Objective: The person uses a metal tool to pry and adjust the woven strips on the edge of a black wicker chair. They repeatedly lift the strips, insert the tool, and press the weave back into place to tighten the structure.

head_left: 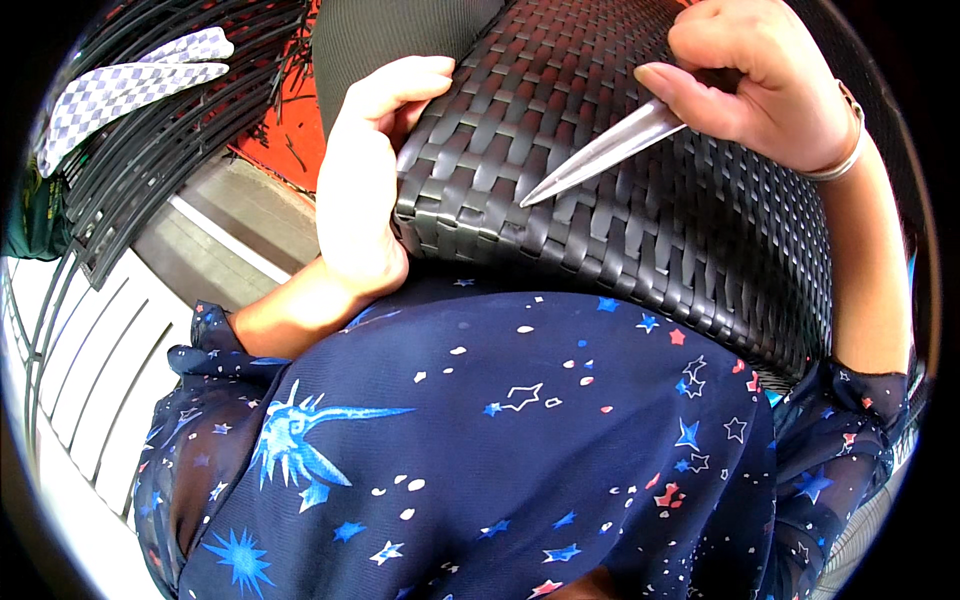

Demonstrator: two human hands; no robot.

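Note:
A piece of black woven wicker (650, 215), made of flat glossy strips, lies across my lap and fills the upper middle. Along its left edge, my left hand (362, 185) is curled round the corner, thumb side up. My right hand (755, 90) is closed on a silver, tapered metal awl (605, 158) above the weave. The awl slants down to the left, its tip at the strips near the wicker's near-left edge. Whether the tip touches or goes under a strip, I cannot tell. The awl's rear end is hidden in my fist.
Long black strips (185, 115) curve in a bundle at the left, with a checkered cloth (130, 90) on them. A red surface (285, 150) bearing black scraps lies beyond my left hand. A white slatted surface (110, 340) stands at the lower left, near dark green material (38, 215).

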